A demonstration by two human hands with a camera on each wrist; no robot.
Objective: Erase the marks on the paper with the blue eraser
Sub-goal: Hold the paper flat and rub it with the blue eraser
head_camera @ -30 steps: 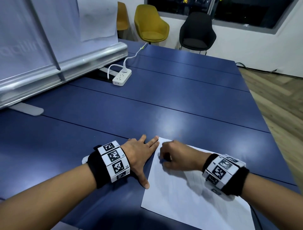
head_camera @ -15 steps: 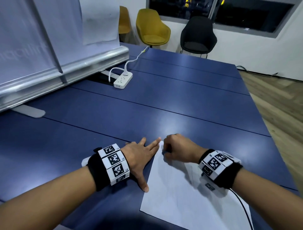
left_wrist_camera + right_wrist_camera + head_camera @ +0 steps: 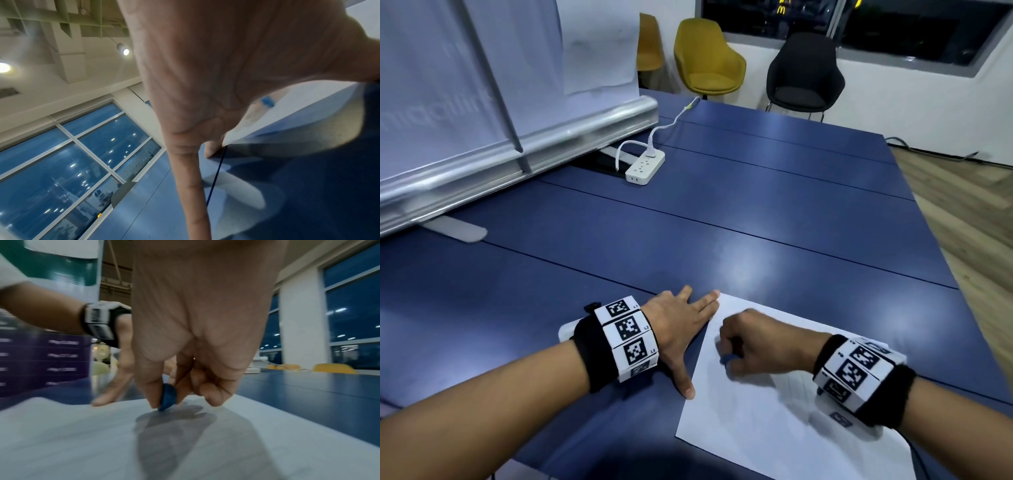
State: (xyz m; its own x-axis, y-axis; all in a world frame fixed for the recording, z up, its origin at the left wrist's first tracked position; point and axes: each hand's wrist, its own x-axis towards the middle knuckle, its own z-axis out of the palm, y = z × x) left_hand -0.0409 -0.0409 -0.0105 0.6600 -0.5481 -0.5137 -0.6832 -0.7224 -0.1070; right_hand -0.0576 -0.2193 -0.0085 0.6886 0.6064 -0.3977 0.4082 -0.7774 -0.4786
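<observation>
A white sheet of paper (image 3: 774, 431) lies on the blue table (image 3: 756, 219) near the front edge. My right hand (image 3: 753, 346) is curled over its upper left part and pinches a small blue eraser (image 3: 728, 359) (image 3: 168, 397) between thumb and fingers, its tip down on the paper (image 3: 102, 443). My left hand (image 3: 681, 329) lies flat with straight, spread fingers at the paper's left edge; index tip and thumb touch that edge. In the left wrist view the eraser (image 3: 267, 101) shows blurred beyond my palm. Faint pencil lines (image 3: 791, 380) show near the right wrist.
A white power strip (image 3: 645, 164) with its cable lies far back on the table. A roll-up banner base (image 3: 517, 150) runs along the back left. Yellow chairs (image 3: 705, 58) and a black chair (image 3: 804, 72) stand behind the table. Wooden floor (image 3: 969, 219) lies to the right.
My right hand with the eraser has slid toward me along the paper's left part, and the eraser now shows below the fingers. The left hand has stayed flat at the paper's edge.
</observation>
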